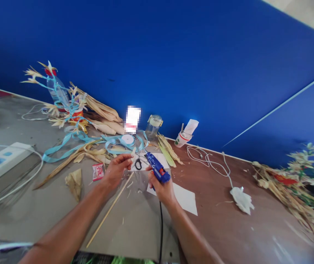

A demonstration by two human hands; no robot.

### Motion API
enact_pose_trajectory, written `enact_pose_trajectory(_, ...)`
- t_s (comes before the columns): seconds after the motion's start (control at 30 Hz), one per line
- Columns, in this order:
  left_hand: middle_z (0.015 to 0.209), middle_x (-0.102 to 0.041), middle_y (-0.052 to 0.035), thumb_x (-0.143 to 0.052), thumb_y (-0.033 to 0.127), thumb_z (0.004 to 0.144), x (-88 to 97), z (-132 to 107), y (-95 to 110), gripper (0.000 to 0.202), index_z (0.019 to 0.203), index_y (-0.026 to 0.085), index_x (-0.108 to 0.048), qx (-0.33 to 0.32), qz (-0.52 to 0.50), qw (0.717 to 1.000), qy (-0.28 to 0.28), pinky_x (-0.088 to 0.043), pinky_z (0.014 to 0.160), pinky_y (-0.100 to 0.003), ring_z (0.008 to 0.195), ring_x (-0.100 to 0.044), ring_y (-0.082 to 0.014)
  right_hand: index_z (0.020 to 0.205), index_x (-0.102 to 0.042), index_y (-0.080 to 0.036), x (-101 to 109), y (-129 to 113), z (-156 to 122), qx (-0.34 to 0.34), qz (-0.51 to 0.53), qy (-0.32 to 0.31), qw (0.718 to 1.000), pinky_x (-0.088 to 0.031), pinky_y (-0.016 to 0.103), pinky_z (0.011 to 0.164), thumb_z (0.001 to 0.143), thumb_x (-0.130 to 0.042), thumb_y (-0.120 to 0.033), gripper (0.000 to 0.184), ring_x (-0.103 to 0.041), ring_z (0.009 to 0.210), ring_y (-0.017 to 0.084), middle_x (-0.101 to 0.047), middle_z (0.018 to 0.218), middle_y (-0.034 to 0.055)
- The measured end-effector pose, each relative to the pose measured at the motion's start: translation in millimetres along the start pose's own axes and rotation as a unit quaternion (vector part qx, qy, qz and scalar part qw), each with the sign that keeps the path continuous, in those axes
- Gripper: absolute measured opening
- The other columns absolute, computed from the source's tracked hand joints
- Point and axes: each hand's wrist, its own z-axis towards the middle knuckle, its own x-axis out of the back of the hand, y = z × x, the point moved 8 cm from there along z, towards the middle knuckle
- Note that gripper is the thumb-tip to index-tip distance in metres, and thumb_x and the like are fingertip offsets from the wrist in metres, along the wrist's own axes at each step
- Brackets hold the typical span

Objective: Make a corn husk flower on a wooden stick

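My right hand (162,189) is wrapped round a blue glue gun (157,167), its nozzle pointing up and left and its black cord (161,231) running down to the table's near edge. To its left, the fingers of my left hand (115,170) pinch a small pale strip, seemingly corn husk (133,151), near the nozzle. Whether nozzle and strip touch I cannot tell. Between the hands lie black-handled scissors (138,164) on white paper (159,159). A thin wooden stick (110,209) rests on the table below my left hand.
Light blue ribbon (60,148) and dried corn husks (102,106) spread across the left and back. A bottle (56,88) stands behind husk flowers (56,121). A lidded jar (154,124) and paper cup (183,139) stand along the blue wall. White cable (211,161) and a power strip (8,159) flank the work area.
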Motion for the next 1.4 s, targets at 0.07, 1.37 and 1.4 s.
enact_pose_trajectory(0.07, 0.061, -0.062, 0.0000, -0.080, 0.024, 0.059, -0.2, 0.2, 0.0, 0.023, 0.078, 0.016, -0.072, 0.003, -0.017, 1.000, 0.002, -0.037, 0.054, -0.021, 0.056, -0.052, -0.0088, 0.092, -0.058, -0.017, 13.0, -9.7, 2.1, 0.023, -0.088, 0.031, 0.995, -0.045, 0.026, 0.056, 0.080, -0.058, -0.040, 0.026, -0.051, 0.056, 0.012, -0.058, 0.071, 0.0010)
enact_pose_trajectory(1.37, 0.060, -0.059, 0.0007, -0.077, 0.022, 0.059, -9.2, -6.0, 9.0, 0.015, 0.068, 0.015, -0.068, 0.003, -0.014, 1.000, -0.019, -0.037, 0.060, -0.024, 0.055, -0.047, -0.0088, 0.093, -0.067, -0.017, -91.2, -4.3, 5.6, 0.152, -0.581, -0.243, 0.762, -0.040, 0.034, 0.078, 0.089, -0.047, -0.019, 0.021, -0.055, 0.094, 0.023, -0.065, 0.096, 0.0098)
enact_pose_trajectory(1.4, 0.060, -0.059, 0.0006, -0.077, 0.022, 0.059, -9.5, -6.2, 9.0, 0.015, 0.068, 0.015, -0.068, 0.004, -0.014, 1.000, -0.019, -0.037, 0.060, -0.024, 0.055, -0.047, -0.0089, 0.092, -0.067, -0.017, -92.0, -4.5, 5.5, 0.156, -0.583, -0.247, 0.758, -0.040, 0.034, 0.078, 0.090, -0.046, -0.020, 0.021, -0.055, 0.094, 0.024, -0.065, 0.095, 0.0099)
